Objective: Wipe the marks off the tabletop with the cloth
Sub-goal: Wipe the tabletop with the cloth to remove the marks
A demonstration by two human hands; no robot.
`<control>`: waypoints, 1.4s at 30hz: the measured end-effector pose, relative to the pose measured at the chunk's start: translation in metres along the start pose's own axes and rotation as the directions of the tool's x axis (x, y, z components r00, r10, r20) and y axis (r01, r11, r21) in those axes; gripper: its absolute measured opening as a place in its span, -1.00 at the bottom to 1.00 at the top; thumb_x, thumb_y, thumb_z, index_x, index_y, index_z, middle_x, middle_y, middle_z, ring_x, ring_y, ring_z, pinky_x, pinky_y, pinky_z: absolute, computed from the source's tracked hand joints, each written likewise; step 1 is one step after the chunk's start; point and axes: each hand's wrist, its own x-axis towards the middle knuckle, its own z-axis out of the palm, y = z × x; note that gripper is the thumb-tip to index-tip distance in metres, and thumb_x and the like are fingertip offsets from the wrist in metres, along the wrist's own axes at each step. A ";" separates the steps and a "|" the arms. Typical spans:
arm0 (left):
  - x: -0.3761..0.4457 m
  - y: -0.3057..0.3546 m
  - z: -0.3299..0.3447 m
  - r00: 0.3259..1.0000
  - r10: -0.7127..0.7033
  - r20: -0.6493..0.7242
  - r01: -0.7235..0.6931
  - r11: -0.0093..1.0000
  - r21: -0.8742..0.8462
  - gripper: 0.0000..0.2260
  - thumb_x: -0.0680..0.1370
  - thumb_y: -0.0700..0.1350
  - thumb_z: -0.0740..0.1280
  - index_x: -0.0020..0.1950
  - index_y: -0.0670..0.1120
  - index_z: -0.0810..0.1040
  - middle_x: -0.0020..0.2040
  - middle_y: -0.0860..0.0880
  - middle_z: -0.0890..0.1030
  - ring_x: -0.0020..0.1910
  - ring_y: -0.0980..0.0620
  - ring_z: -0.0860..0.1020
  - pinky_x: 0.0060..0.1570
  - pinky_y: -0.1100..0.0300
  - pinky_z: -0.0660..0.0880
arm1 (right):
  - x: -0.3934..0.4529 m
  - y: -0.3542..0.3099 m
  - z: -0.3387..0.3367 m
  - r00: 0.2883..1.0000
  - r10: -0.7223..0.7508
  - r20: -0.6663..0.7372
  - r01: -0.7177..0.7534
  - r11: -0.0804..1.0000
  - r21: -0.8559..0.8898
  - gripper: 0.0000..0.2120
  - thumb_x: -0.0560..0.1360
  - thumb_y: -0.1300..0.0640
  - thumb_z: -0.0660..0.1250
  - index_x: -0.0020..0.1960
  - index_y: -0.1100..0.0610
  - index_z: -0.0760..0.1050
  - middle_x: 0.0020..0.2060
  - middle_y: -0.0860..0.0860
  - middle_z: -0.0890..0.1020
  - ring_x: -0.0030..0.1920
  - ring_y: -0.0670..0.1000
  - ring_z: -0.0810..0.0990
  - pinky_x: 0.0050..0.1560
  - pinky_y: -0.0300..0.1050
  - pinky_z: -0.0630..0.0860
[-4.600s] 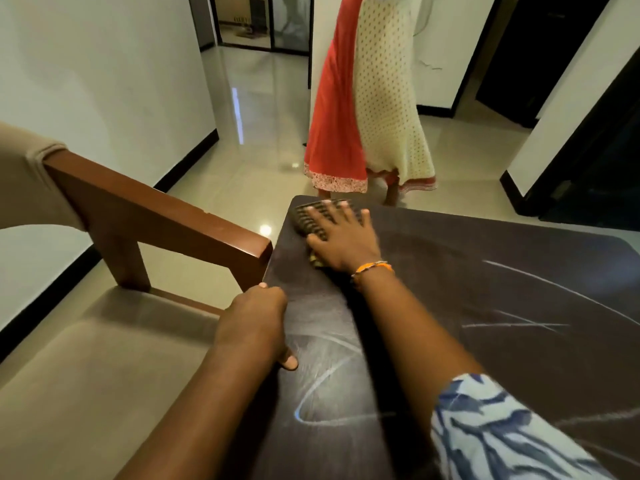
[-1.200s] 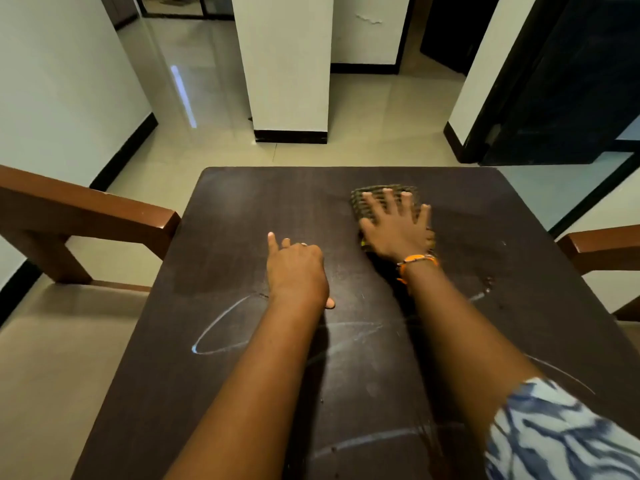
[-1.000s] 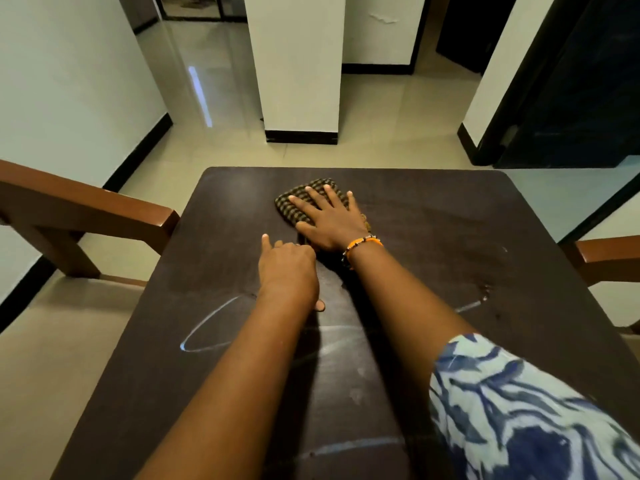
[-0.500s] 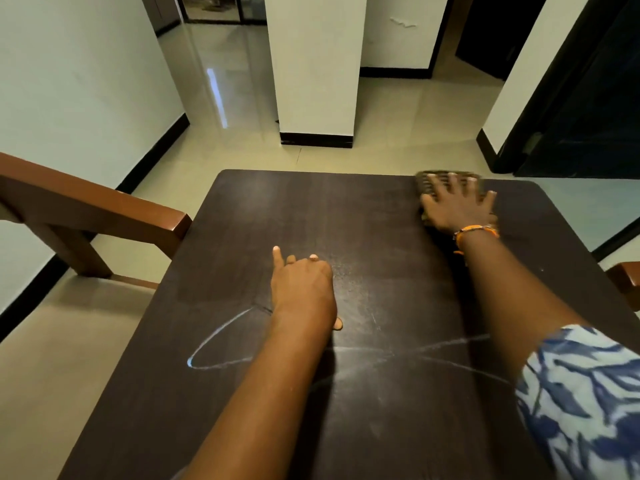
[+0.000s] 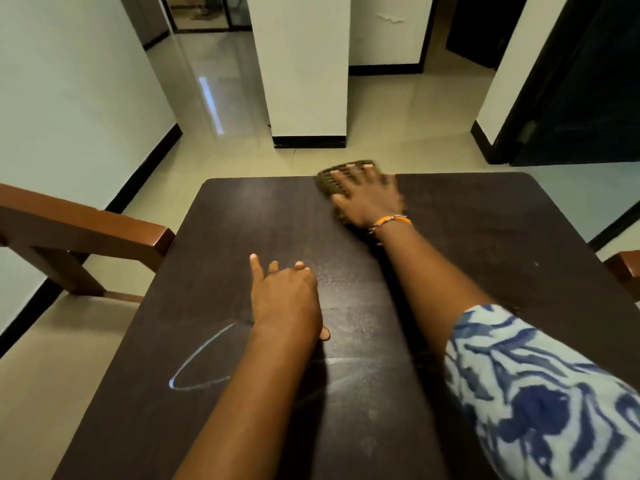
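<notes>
My right hand (image 5: 367,199) lies flat on a dark checked cloth (image 5: 327,178) and presses it against the far edge of the dark brown tabletop (image 5: 242,220). The cloth pokes out slightly past that edge, and the hand is blurred by motion. My left hand (image 5: 284,296) rests on the middle of the table, fingers loosely spread, holding nothing. White chalk marks remain near me: a loop (image 5: 204,362) left of my left forearm and a fainter smeared line (image 5: 346,362) between my arms.
A brown wooden chair arm (image 5: 86,223) stands just off the table's left edge, and another chair arm (image 5: 623,268) shows at the right edge. Beyond the table are a shiny tiled floor, a white pillar (image 5: 304,81) and a dark doorway (image 5: 581,81).
My right hand has swept the cloth along the far edge from the right corner toward the middle. Earlier it wiped the far left part. My left hand has stayed put.
</notes>
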 end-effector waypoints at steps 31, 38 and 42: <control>-0.013 0.109 -0.028 0.983 0.165 -0.077 -0.173 0.977 -0.122 -0.27 0.43 0.12 0.41 0.48 -0.13 0.21 0.53 -0.06 0.17 0.54 -0.14 -0.13 0.38 -0.27 -0.32 | -0.199 0.192 -0.032 0.899 0.426 -0.103 -0.427 0.904 0.014 -0.49 0.59 -0.09 0.01 0.51 -0.14 0.00 0.54 -0.02 0.02 0.52 0.09 -0.12 0.45 0.25 -0.22; -0.009 0.126 -0.018 0.988 0.108 -0.108 -0.110 0.994 -0.015 -0.67 0.50 -0.07 0.36 0.22 -0.14 0.47 0.34 -0.18 0.46 0.52 -0.16 0.10 0.47 -0.14 -0.21 | -0.162 0.123 -0.020 0.960 0.268 -0.074 -0.270 0.963 -0.006 -0.48 0.59 -0.12 0.01 0.51 -0.14 -0.02 0.54 -0.02 -0.03 0.52 0.13 -0.15 0.41 0.28 -0.27; -0.008 0.127 -0.022 0.987 0.109 -0.118 -0.107 0.994 0.022 -0.56 0.46 -0.03 0.39 0.29 -0.13 0.43 0.35 -0.17 0.44 0.50 -0.15 0.16 0.48 -0.12 -0.18 | -0.123 0.069 -0.015 0.998 -0.063 0.030 0.063 0.998 -0.027 -0.49 0.59 -0.12 -0.01 0.51 -0.18 -0.05 0.54 -0.04 -0.06 0.52 0.10 -0.16 0.41 0.27 -0.27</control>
